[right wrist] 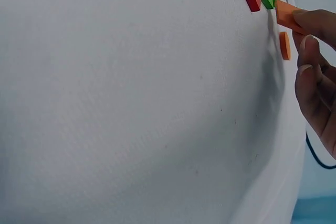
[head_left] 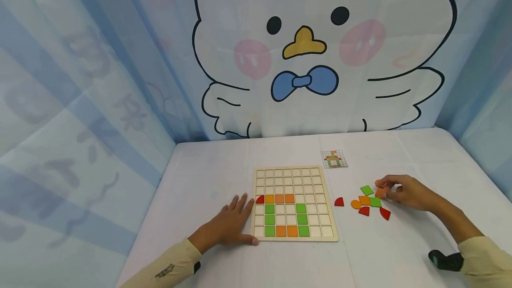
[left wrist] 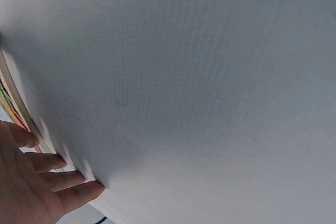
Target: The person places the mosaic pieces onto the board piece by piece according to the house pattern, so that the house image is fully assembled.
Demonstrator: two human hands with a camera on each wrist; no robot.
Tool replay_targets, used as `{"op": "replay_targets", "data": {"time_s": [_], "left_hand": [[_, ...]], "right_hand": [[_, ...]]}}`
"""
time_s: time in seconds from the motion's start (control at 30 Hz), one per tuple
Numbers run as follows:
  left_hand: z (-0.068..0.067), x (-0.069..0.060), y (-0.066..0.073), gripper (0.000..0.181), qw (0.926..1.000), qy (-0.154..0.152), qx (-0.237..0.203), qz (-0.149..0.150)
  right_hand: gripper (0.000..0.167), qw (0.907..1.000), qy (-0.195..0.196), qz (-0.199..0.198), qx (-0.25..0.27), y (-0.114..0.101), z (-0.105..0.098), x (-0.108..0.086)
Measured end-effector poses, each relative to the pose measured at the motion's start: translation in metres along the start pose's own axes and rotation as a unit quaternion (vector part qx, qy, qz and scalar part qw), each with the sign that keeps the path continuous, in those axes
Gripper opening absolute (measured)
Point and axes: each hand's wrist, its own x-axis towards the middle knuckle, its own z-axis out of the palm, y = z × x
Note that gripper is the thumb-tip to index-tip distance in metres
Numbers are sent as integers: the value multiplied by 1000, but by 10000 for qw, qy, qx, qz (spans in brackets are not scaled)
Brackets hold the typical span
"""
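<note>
My right hand (head_left: pixel 406 191) pinches an orange square tile (right wrist: pixel 287 15) between thumb and finger, raised a little off the table in the right wrist view. Just below that tile in the same view lies an orange round tile (right wrist: pixel 284 45). Spread with straight fingers, my left hand (head_left: pixel 231 225) rests on the table along the left edge of a wooden grid board (head_left: pixel 296 239). On the board sit a red quarter-round tile (head_left: pixel 260 199), a row of orange squares (head_left: pixel 279 198), two columns of green squares (head_left: pixel 270 219) and two orange squares (head_left: pixel 286 231) at the bottom.
Loose tiles lie right of the board: green squares (head_left: pixel 366 190), an orange square (head_left: pixel 364 200), an orange disc (head_left: pixel 356 204) and red quarter-rounds (head_left: pixel 339 202). A small pattern card (head_left: pixel 335 158) lies behind the board. A dark object (head_left: pixel 445 261) is by the right sleeve.
</note>
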Motion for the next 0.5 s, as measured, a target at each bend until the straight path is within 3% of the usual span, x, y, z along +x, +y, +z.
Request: {"op": "replay_targets", "data": {"time_s": [0.27,0.5], "left_hand": [[1,0,0,116,10000,44,44,26],[0,0,0,116,10000,50,58,38]], "right_hand": [[32,9997,16,105,232,-6,-1,-3],[33,9981,-88,-39,610,-17,2,-1]]}}
